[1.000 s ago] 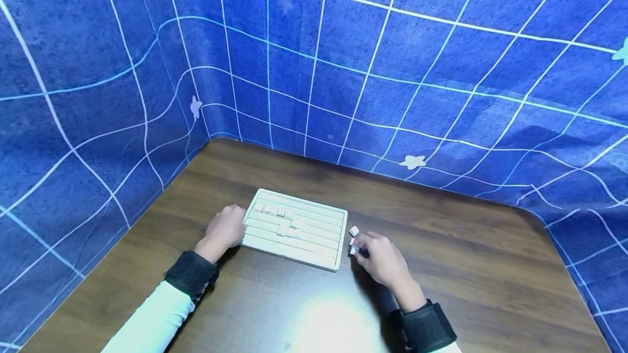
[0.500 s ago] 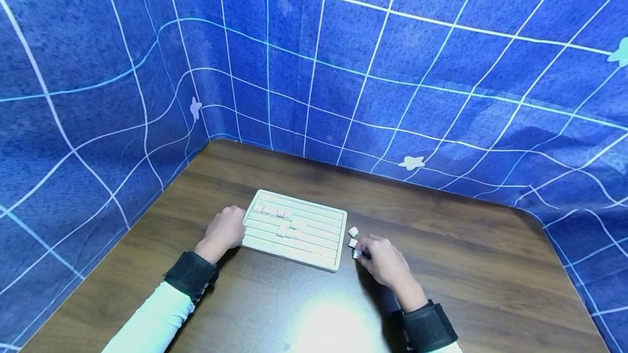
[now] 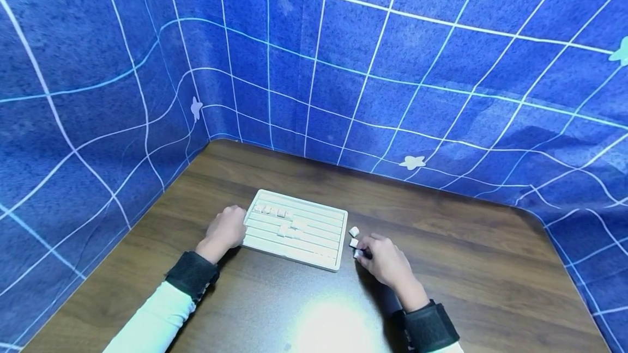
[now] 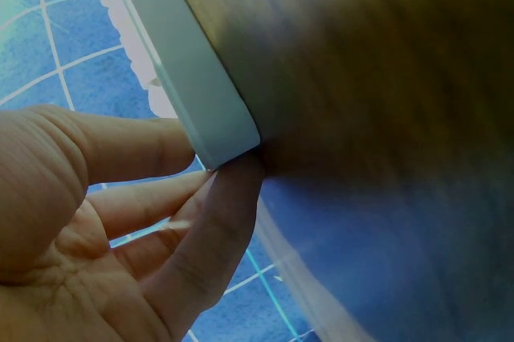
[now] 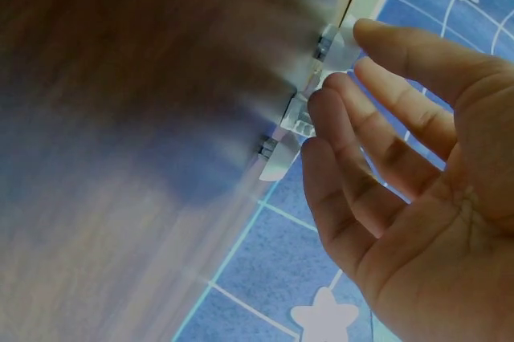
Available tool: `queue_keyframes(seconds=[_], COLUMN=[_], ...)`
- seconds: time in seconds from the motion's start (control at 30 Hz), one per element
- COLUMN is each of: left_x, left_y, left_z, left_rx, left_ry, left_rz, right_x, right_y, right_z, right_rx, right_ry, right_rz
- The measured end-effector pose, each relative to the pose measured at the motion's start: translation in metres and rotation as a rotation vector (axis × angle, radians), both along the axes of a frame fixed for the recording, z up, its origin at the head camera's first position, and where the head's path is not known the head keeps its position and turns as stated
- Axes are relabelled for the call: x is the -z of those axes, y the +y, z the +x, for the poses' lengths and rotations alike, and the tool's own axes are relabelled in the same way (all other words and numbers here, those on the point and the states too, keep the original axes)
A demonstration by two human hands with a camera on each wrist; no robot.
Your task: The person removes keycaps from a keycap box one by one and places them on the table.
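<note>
A pale, ridged tray [image 3: 319, 236] lies on the brown table, with several small white blocks [image 3: 281, 213] in its grooves. At its left edge my left hand [image 3: 225, 230] grips a corner; the left wrist view shows thumb and fingers about the tray's side wall [image 4: 197, 77]. Right of the tray, three small white blocks stand in a short line. My right hand [image 3: 387, 260] pinches the nearest block [image 3: 358, 254] between thumb and fingertips. The middle block [image 3: 354, 243] and the far block [image 3: 354, 231] stand just beyond. In the right wrist view the blocks show grey, keycap-like undersides [image 5: 302, 123].
A blue cloth with white grid lines and stars [image 3: 412, 162] rises behind the table [image 3: 466, 244] and along its left. A bright glare [image 3: 338, 320] lies on the table's near part. Black bands [image 3: 192, 275] wrap both wrists.
The nearest block has shifted slightly towards me and to the right, along with my right fingertips. My left hand and the tray have stayed in place.
</note>
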State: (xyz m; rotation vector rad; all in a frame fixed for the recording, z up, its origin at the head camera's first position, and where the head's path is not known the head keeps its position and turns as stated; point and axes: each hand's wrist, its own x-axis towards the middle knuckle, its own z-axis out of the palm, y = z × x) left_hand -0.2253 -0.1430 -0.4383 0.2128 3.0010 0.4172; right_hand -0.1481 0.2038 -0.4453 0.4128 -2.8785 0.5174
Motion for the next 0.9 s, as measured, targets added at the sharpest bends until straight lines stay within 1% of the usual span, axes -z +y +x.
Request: queue_keyframes(seconds=[0.1,0.33,0.47,0.63,0.9], left_x=[0.0,0.0,0.0,0.0,0.0], left_y=[0.0,-0.001,0.0,0.0,0.0], left_z=[0.0,0.0,-0.002,-0.002,0.0], left_rx=[-0.003,0.01,0.006,0.007,0.014], left_ry=[-0.006,0.018,0.003,0.001,0.016], left_rz=[0.0,0.003,-0.001,-0.001,0.002], right_x=[-0.003,-0.013,-0.018,-0.019,-0.02], right_y=[-0.002,-0.015,-0.026,-0.039,-0.06], right_z=[0.0,-0.006,-0.008,-0.013,-0.026], right_rx=[-0.007,-0.015,-0.052,-0.086,-0.126], right_ry=[0.016,0.043,0.054,0.073,0.06], right_rz=[-0.011,-0.033,-0.047,-0.037,-0.041])
